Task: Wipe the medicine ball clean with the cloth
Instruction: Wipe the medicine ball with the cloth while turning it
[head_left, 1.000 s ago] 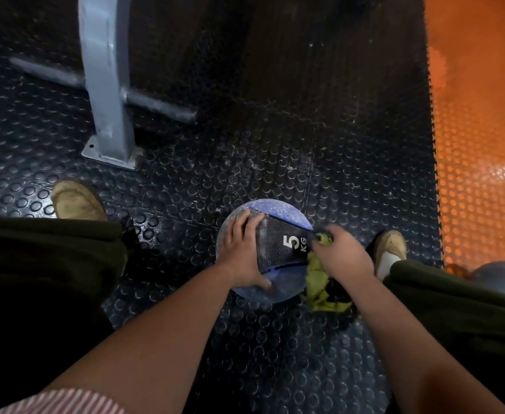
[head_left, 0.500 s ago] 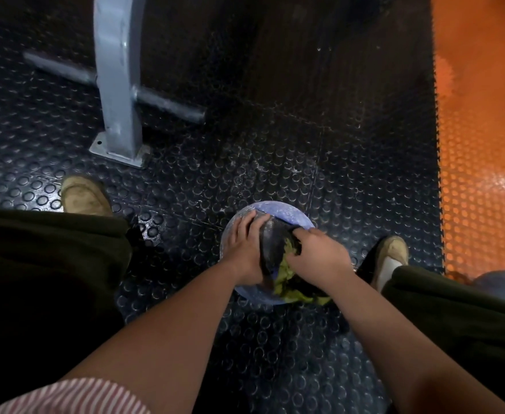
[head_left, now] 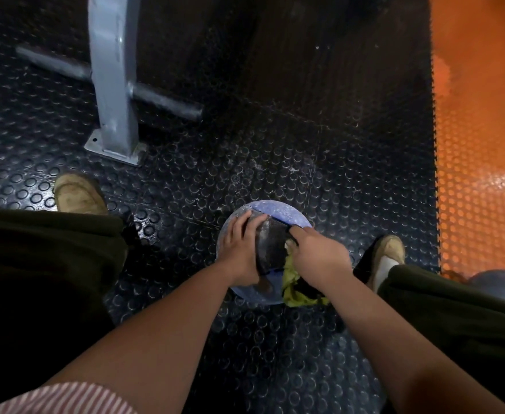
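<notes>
A blue medicine ball (head_left: 281,212) with a black band sits on the studded black floor between my feet. My left hand (head_left: 241,252) lies on the ball's left side, fingers spread along the band's edge and thumb under it. My right hand (head_left: 317,258) grips a yellow-green cloth (head_left: 294,286) and presses it against the ball's right side, over the band. The cloth bunches out below my palm. The "5 KG" marking on the band is hidden under my right hand.
A grey metal post (head_left: 112,82) with a bolted foot plate and a crossbar (head_left: 161,100) stands at the back left. Orange studded flooring (head_left: 481,144) runs along the right. A second blue ball (head_left: 502,283) peeks out behind my right knee. My shoes (head_left: 78,195) flank the ball.
My right hand with the cloth moved from the ball's right edge up onto the black band, covering the "5 KG" marking. My left hand kept its hold on the left side.
</notes>
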`<state>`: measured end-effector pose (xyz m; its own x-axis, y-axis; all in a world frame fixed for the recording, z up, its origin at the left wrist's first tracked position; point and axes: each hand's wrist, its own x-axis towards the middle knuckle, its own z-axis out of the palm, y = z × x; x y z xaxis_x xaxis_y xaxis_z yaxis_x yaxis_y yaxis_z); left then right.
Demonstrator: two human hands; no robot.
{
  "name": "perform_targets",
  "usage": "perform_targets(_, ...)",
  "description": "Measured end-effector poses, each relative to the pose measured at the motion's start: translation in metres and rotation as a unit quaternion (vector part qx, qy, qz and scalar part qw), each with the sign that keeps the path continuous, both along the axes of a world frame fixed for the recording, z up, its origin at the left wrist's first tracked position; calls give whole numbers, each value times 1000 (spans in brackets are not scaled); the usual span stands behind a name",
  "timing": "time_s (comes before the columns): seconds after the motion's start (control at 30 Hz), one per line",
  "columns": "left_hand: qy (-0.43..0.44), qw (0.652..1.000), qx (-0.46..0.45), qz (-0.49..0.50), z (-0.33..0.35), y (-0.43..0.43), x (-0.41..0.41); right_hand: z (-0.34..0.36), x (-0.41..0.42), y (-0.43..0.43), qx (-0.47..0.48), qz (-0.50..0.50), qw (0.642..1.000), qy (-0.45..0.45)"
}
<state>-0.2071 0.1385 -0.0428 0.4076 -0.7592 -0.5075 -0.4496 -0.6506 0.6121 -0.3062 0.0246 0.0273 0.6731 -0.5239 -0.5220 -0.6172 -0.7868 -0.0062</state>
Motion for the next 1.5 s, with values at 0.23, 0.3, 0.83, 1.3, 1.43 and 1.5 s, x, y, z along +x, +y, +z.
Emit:
perform_targets(0.23, -31, 999, 4, -29, -2, -1, -10, -1, 13, -7, -13, 11, 1000, -5)
perform_targets(0.3, -29, 999, -12, -11, -5, 3, -10, -6, 30, -4, -16, 29, 999, 0)
perform_targets(0.83, -55, 995, 53, -61, -8, -5, -22, 9, 28, 5, -19, 35, 999, 15)
perform_targets(1.3, -29, 999, 10, -10, -1, 0, -13, 13, 36, 6, 3, -7, 999, 33)
perform_targets(1.43, -32, 999, 34, -17, 3, -2, -12, 12, 49, 1, 4, -4, 999, 41)
perform_targets(1.5, -25, 1000, 0, 4, 1, -1, -13, 11, 40, 4, 6, -12, 1000, 25)
